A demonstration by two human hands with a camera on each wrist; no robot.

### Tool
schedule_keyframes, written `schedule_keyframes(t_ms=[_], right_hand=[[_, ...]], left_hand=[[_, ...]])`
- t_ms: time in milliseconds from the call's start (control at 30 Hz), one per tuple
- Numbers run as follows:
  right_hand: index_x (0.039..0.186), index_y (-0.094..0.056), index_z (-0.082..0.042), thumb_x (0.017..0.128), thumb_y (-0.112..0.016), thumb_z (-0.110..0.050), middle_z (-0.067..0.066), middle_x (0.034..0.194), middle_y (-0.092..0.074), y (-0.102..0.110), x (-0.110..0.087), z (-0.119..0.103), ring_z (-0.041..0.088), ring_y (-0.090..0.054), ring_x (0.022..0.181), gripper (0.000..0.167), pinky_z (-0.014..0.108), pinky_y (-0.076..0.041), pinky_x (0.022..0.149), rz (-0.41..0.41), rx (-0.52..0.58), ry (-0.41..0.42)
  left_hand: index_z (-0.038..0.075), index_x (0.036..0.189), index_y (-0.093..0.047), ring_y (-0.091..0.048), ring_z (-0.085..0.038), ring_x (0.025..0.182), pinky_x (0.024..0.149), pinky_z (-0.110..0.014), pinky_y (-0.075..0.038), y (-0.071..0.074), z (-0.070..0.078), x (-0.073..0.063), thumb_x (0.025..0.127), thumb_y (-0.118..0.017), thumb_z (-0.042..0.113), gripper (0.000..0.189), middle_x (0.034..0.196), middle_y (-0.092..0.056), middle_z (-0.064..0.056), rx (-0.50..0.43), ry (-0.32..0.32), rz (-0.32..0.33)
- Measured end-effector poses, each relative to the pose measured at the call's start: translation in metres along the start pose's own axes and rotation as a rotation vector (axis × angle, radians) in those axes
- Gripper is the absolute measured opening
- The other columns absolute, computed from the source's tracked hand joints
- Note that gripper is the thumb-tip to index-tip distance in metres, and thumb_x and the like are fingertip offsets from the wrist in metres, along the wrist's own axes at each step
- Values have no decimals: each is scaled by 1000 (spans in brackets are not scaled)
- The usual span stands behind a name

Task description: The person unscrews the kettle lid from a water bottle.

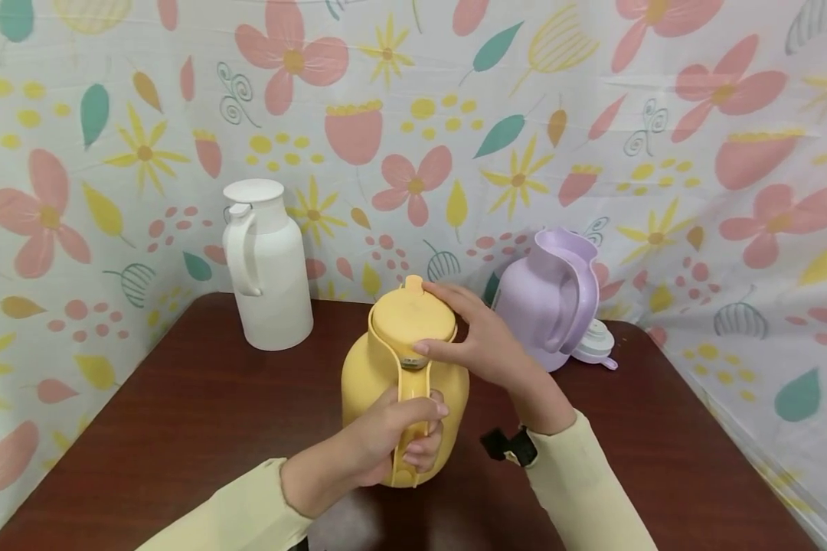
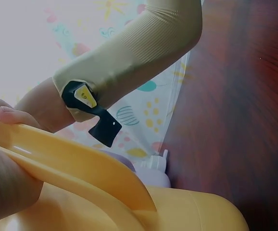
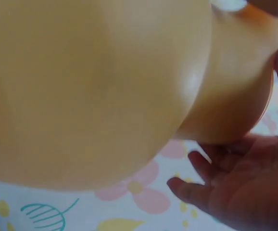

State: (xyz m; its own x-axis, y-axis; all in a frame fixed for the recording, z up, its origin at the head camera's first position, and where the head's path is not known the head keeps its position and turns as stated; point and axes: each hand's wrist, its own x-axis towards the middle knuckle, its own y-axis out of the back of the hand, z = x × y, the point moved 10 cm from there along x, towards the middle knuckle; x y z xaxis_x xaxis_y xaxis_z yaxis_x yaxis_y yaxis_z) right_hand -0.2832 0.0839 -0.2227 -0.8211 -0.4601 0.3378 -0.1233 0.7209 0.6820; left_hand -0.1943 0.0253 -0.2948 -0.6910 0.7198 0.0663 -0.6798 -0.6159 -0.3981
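Yellow jug [image 1: 367, 379]: smooth, glossy plastic

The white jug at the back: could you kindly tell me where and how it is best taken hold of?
I'd take the white jug by its handle, coming from the near left: the jug stands upright with the handle turned that way and bowed outward, which should be easier to close around than the jug's full width.

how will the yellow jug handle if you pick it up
The yellow jug looks stiff, with no dents showing, so it probably won't flex. Being smooth and shiny, it may be slippery away from the handle. Since that handle is on one side, the jug may tilt when lifted by it.
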Motion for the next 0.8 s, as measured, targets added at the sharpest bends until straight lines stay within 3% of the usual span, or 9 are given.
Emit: schedule_keyframes(t_ms=[100, 167, 300, 367, 500, 633, 800], right_hand=[[153, -47, -14, 87, -80, -35, 14, 155, -49, -1, 4, 2, 34, -47, 141, 77, 54, -40, 116, -68, 28, 64], [154, -45, -12, 88, -80, -39, 15, 155, -48, -3, 8, 3, 31, -49, 138, 80, 45, -43, 114, -146, 87, 110], [157, -38, -9, 88, -78, -44, 16, 160, -42, -10, 21, 4, 18, -47, 139, 88, 25, -44, 111, -383, 221, 168], [159, -34, -7, 88, -79, -40, 17, 162, -38, -13, 26, 4, 10, -48, 138, 90, 21, -44, 110, -506, 271, 175], [160, -28, -4, 90, -78, -34, 19, 165, -33, -16, 33, 4, 2, -51, 135, 91, 22, -44, 111, -685, 287, 184], [161, -24, -3, 91, -78, -31, 16, 164, -35, -21, 37, 3, 6, -53, 133, 93, 25, -47, 109, -822, 351, 167], [161, -20, -3, 88, -80, -38, 4, 160, -42, -25, 42, 5, 8, -54, 132, 101, 27, -50, 105, -910, 414, 163]], left_hand=[[19, 65, -44, -30, -1, 45, 50, -18, -28, 0, 0, 0, 94, -43, 14, 29, 49, -37, 12, 6, 4, -3], [19, 66, -44, -30, -1, 45, 50, -19, -28, -1, 0, 0, 95, -43, 14, 29, 49, -37, 12, 12, 3, -7], [19, 65, -45, -30, -1, 45, 50, -19, -28, 0, 1, 0, 94, -43, 15, 29, 49, -36, 12, 15, 1, -6], [19, 65, -45, -30, -1, 45, 50, -19, -28, 0, 0, 0, 94, -43, 15, 29, 49, -36, 12, 16, 3, -3], [19, 65, -45, -30, -1, 45, 51, -19, -29, 1, -1, 0, 94, -43, 14, 29, 49, -36, 12, 22, 0, -8], [19, 66, -45, -30, -2, 45, 50, -18, -28, 1, 1, 0, 93, -44, 13, 28, 49, -36, 12, 19, -18, -16], [19, 66, -44, -30, -2, 46, 51, -18, -28, 0, 2, 0, 93, -45, 12, 27, 50, -36, 12, 15, -21, -16]])
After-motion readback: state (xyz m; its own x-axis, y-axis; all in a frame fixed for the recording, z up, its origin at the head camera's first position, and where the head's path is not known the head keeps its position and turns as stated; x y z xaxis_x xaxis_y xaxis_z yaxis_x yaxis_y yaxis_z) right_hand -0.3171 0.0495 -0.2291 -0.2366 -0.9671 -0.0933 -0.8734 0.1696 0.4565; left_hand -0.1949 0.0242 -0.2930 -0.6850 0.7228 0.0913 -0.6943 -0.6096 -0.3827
